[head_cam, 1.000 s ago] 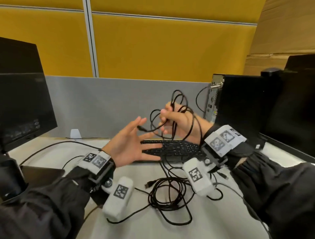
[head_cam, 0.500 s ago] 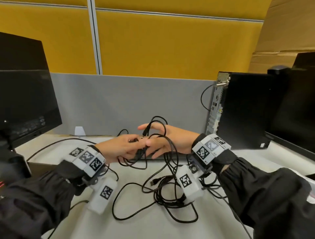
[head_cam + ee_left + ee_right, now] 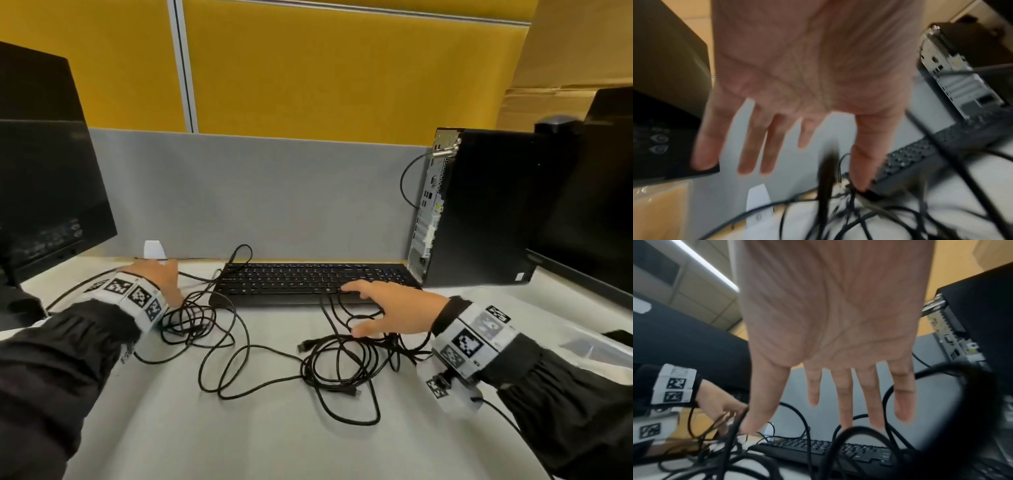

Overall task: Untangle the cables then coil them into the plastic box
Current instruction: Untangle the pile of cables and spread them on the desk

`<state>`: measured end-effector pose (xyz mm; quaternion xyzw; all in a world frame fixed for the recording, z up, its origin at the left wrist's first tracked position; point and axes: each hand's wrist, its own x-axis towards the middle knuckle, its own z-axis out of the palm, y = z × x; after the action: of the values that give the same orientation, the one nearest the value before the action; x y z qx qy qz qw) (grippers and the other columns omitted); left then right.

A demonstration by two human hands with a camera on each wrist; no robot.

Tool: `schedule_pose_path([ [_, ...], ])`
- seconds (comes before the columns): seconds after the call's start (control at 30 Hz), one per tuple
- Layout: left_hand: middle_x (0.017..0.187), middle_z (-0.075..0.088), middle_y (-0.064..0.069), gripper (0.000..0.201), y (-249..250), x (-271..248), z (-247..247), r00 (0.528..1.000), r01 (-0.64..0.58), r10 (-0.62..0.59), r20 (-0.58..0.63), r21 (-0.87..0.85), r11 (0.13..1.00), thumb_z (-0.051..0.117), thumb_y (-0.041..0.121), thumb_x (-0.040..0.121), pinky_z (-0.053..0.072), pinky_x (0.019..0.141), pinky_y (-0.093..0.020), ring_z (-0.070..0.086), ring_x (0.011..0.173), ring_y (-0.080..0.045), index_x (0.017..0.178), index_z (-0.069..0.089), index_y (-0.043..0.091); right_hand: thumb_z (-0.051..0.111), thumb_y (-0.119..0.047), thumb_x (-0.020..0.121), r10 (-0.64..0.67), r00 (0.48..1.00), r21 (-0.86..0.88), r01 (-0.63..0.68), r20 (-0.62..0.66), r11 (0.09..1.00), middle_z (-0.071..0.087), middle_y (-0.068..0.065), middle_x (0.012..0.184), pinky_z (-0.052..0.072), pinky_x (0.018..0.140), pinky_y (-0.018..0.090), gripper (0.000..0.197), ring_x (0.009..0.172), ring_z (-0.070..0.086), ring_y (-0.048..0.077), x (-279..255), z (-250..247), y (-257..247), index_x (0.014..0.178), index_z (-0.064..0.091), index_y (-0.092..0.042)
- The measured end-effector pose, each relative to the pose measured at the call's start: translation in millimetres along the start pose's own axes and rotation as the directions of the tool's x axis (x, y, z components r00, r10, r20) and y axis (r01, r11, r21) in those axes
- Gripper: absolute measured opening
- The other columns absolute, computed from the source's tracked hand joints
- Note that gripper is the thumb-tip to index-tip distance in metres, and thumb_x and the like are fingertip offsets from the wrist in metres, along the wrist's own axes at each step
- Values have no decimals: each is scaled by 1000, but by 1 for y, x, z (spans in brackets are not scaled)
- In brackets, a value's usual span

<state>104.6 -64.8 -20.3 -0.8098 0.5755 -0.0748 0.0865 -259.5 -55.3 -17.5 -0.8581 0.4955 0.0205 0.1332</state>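
So both hands are down low over the surface, palms down, fingers spread and straight, neither one actually gripping anything. The left hand [image 3: 161,279] sits near the back left of the surface, just left of the keyboard [image 3: 313,279], with a small tangle of the cables [image 3: 239,342] right beside its wrist. In the left wrist view the thumb tip looks like it touches the strands by the keyboard's corner, but it's blurry so can't swear to it. The right hand [image 3: 394,310] is at the keyboard's front edge, fingers out over the bigger pile of black loops; a few strands run under the fingers and thumb, nothing pinched. One long strand links the two piles across the middle of the surface.

The box [image 3: 596,346] is just a clear sliver at the right edge.

Writing: the wrist bands have square black-and-white marker patterns, no readable text. There are labels on the left monitor [image 3: 44,192], too small to read.
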Motion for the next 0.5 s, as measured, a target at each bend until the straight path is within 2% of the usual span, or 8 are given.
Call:
schedule_pose_path([
  [0.07,128,53,-7,60,2,-5,-12,996,2,-8,90,58,998,53,37,85,46,96,-38,54,114,-25,138,32,18,59,-59,80,-27,993,40,23,111,999,38,0,146,33,109,40,77,131,39,18,-6,1,5,144,23,-36],
  [0.17,128,55,-3,51,27,-24,-33,985,-163,163,-57,9,987,50,40,88,43,98,-38,53,115,-22,135,37,26,66,-56,77,-65,967,47,55,248,997,22,-3,153,24,115,40,85,139,24,17,-13,10,1,146,20,-36],
  [0.2,127,55,-1,48,41,-32,-34,952,-290,273,-134,-121,949,50,42,88,43,97,-37,53,114,-21,133,40,29,68,-54,76,-51,963,17,49,265,999,21,-3,153,24,114,42,88,139,22,19,-12,15,0,146,18,-36],
  [0.27,128,55,4,46,68,-50,-29,849,-526,503,-165,-369,766,55,49,83,43,98,-35,52,112,-15,125,47,34,72,-52,73,-4,968,-126,37,253,991,27,1,144,32,109,44,89,132,29,23,-9,26,-2,145,21,-36],
  [0.3,130,51,7,48,78,-60,-26,796,-578,600,-86,-406,708,59,51,81,41,101,-35,50,114,-12,125,46,37,72,-52,73,6,972,-214,46,236,976,33,2,135,37,103,41,85,124,34,23,-7,30,-2,143,26,-34],
  [0.37,137,41,12,58,85,-67,-14,747,-576,639,183,-301,760,65,50,78,33,108,-37,42,124,-12,129,40,42,70,-50,76,-1,975,-283,66,222,957,41,2,113,40,85,32,68,105,40,19,-7,31,-1,134,41,-26],
  [0.43,135,41,10,59,79,-64,-9,770,-549,560,307,-130,826,66,41,80,33,106,-35,41,123,-14,132,37,42,65,-42,84,-13,970,-202,63,241,977,47,0,103,35,78,26,46,95,43,15,-9,27,5,121,53,-17],
  [0.5,125,48,8,46,70,-54,-8,791,-523,529,308,-111,845,62,30,85,39,94,-25,47,108,-11,126,45,38,60,-37,89,-32,974,-83,51,223,995,55,0,101,40,79,27,20,90,48,15,-12,19,18,104,58,-24],
])
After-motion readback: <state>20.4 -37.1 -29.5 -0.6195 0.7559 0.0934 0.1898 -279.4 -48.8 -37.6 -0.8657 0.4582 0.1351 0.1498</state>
